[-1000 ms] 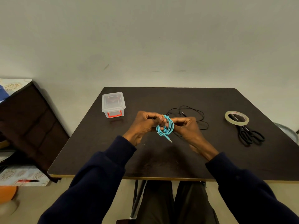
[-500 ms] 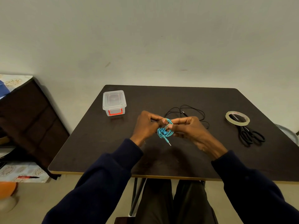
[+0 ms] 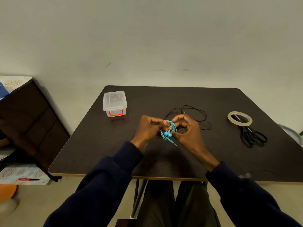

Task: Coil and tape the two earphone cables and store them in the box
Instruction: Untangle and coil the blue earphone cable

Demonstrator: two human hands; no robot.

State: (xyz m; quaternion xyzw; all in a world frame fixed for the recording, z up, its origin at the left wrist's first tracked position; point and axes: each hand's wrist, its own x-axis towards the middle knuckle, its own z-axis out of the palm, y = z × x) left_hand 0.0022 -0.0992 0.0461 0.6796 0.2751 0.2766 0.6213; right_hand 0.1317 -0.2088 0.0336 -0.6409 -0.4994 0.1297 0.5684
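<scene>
A blue earphone cable (image 3: pixel 168 131) is wound into a small coil above the middle of the dark table (image 3: pixel 180 158). My left hand (image 3: pixel 148 128) pinches the coil from the left and my right hand (image 3: pixel 188 130) pinches it from the right. The earbuds hang at the coil's lower part and the plug sticks out below it. A black earphone cable (image 3: pixel 195 117) lies loose on the table just behind my right hand. The clear plastic box (image 3: pixel 114 103), lid on and with a red latch, stands at the back left.
A roll of clear tape (image 3: pixel 239 118) lies at the right, with black scissors (image 3: pixel 253 136) just in front of it. A dark cabinet (image 3: pixel 31 122) stands left of the table. My legs are under the table's near edge.
The blue coil has been squeezed into a tighter bundle between my hands, and the earbuds now hang at its lower part. My right fingers have shifted around it.
</scene>
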